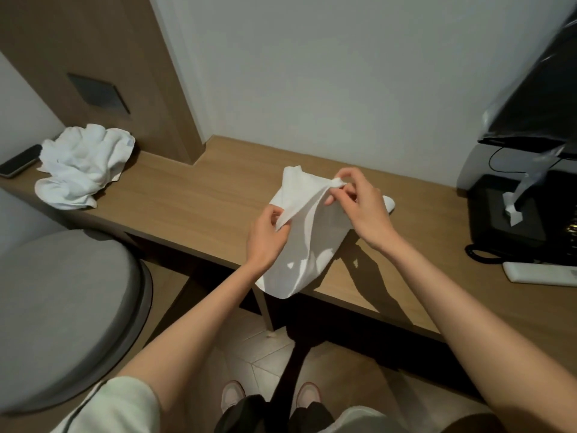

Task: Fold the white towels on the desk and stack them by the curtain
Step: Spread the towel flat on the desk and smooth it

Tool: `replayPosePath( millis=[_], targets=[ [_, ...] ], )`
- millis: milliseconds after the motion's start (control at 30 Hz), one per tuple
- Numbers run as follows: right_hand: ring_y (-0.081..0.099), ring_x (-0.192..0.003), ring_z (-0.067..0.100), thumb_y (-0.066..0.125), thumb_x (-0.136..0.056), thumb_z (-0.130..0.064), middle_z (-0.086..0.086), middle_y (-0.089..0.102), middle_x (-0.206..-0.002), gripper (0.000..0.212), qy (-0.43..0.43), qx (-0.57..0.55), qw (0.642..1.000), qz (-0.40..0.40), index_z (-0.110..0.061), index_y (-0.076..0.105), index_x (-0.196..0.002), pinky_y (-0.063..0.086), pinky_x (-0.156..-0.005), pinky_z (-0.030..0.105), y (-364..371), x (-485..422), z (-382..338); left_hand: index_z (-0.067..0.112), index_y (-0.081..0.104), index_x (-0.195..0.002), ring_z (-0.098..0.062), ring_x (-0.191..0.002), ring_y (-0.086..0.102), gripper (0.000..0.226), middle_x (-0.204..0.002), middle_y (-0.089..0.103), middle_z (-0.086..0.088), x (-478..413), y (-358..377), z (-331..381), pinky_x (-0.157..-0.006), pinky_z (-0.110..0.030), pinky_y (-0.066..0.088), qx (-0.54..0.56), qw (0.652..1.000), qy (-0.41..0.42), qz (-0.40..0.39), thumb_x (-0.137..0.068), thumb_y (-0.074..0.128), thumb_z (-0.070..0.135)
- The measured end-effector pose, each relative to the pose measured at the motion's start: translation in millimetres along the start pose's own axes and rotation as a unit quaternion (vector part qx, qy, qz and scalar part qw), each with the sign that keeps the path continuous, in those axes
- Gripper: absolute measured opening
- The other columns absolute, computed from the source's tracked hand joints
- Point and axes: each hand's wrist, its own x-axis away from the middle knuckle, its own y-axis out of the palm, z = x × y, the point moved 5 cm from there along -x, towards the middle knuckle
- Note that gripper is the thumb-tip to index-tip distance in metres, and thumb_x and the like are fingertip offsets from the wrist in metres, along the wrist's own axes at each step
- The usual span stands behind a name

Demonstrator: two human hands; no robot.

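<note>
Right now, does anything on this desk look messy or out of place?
Yes. A crumpled heap of white towels lies unfolded at the left end of the desk, beside a dark phone. On the right, loose plastic film dangles from the screen.

Bare desk (199,195) between towel pile (82,165), telephone (512,220)

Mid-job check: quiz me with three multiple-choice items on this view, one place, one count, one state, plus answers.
1. Where is the crumpled towel pile? A) left end of the desk B) in a basket C) on a bed
2. How many hands hold the lifted towel? A) none B) one C) two
3. The lifted towel is: A) folded flat B) unfolded, hanging loose C) rolled tight
Answers: 1 A, it lies beside the dark phone; 2 C, left hand and right hand both pinch its upper edge; 3 B, it hangs from the fingers.
</note>
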Motion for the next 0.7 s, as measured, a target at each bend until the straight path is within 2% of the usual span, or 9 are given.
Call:
replayPosePath(
  millis=[67, 167, 233, 333, 467, 533, 633, 700],
  targets=[
    [0.062, -0.081, -0.004, 0.052, -0.097, -0.026, -0.022, 0.068, -0.075, 0.011, -0.001, -0.026, 0.998, 0.050, -0.028, 0.049, -0.107, 0.047, -0.078, 0.023, -10, -1, -7, 0.023, 0.056, -0.094, -0.012, -0.087, 0.062, 0.012, -0.090, 0.062, 0.012, -2, -12, -4, -0.070, -0.030, 0.052, -0.054, 0.999, 0.006, 0.010, -0.083, 0.060, 0.019],
    [0.059, -0.088, -0.015, 0.052, -0.098, -0.024, -0.032, 0.063, -0.081, 0.010, -0.014, -0.047, 0.995, 0.087, -0.028, 0.048, -0.106, 0.044, -0.075, 0.007, -12, 5, -21, 0.023, 0.057, -0.096, -0.012, -0.082, 0.061, 0.016, -0.091, 0.062, 0.012, -2, -29, 0, -0.072, -0.033, 0.051, -0.103, 0.994, 0.029, 0.015, -0.081, 0.060, 0.015],
    [0.057, -0.088, -0.019, 0.051, -0.098, -0.022, -0.028, 0.061, -0.087, 0.011, -0.024, -0.060, 0.991, 0.120, -0.025, 0.047, -0.107, 0.042, -0.071, 0.002, -12, 12, -31, 0.022, 0.058, -0.099, -0.012, -0.084, 0.060, 0.023, -0.097, 0.064, 0.008, -1, -38, 2, -0.069, -0.029, 0.047, -0.113, 0.992, 0.049, 0.015, -0.082, 0.059, 0.007],
    [0.058, -0.080, -0.016, 0.052, -0.097, -0.021, -0.025, 0.062, -0.085, 0.013, -0.033, -0.060, 0.979, 0.191, -0.023, 0.048, -0.109, 0.042, -0.065, 0.005, -16, 24, -49, 0.016, 0.062, -0.109, -0.012, -0.091, 0.056, 0.031, -0.107, 0.066, 0.001, 5, -58, -4, -0.074, -0.026, 0.042, -0.110, 0.992, 0.047, 0.028, -0.084, 0.055, -0.002],
    [0.055, -0.067, -0.011, 0.053, -0.097, -0.023, -0.011, 0.067, -0.087, 0.016, -0.037, -0.064, 0.954, 0.290, -0.021, 0.049, -0.112, 0.037, -0.057, 0.006, -31, 47, -70, 0.015, 0.062, -0.120, -0.022, -0.099, 0.059, 0.038, -0.114, 0.065, -0.005, 23, -91, -38, -0.076, -0.034, 0.049, -0.133, 0.991, -0.030, -0.008, -0.090, 0.045, -0.002],
    [0.057, -0.071, -0.010, 0.052, -0.097, -0.023, -0.007, 0.068, -0.091, 0.015, -0.037, -0.069, 0.947, 0.313, -0.023, 0.047, -0.112, 0.038, -0.059, 0.006, -33, 63, -80, 0.016, 0.063, -0.120, -0.025, -0.094, 0.060, 0.035, -0.111, 0.066, -0.008, 35, -111, -55, -0.074, -0.035, 0.049, -0.164, 0.985, -0.054, -0.024, -0.094, 0.042, 0.004],
    [0.057, -0.070, -0.009, 0.051, -0.098, -0.023, -0.015, 0.064, -0.084, 0.014, -0.037, -0.051, 0.946, 0.319, -0.026, 0.046, -0.111, 0.039, -0.058, 0.008, -20, 92, -97, 0.019, 0.059, -0.119, -0.025, -0.082, 0.064, 0.032, -0.099, 0.068, -0.008, 53, -139, -66, -0.072, -0.035, 0.054, -0.199, 0.974, -0.083, -0.074, -0.096, 0.038, 0.013],
    [0.054, -0.062, -0.008, 0.050, -0.098, -0.020, -0.017, 0.061, -0.076, 0.013, -0.040, -0.048, 0.938, 0.341, -0.027, 0.044, -0.108, 0.035, -0.054, 0.008, -10, 115, -108, 0.022, 0.056, -0.120, -0.021, -0.065, 0.063, 0.033, -0.082, 0.066, -0.006, 66, -156, -69, -0.060, -0.031, 0.055, -0.147, 0.976, -0.131, -0.097, -0.096, 0.034, 0.013]
  ],
)
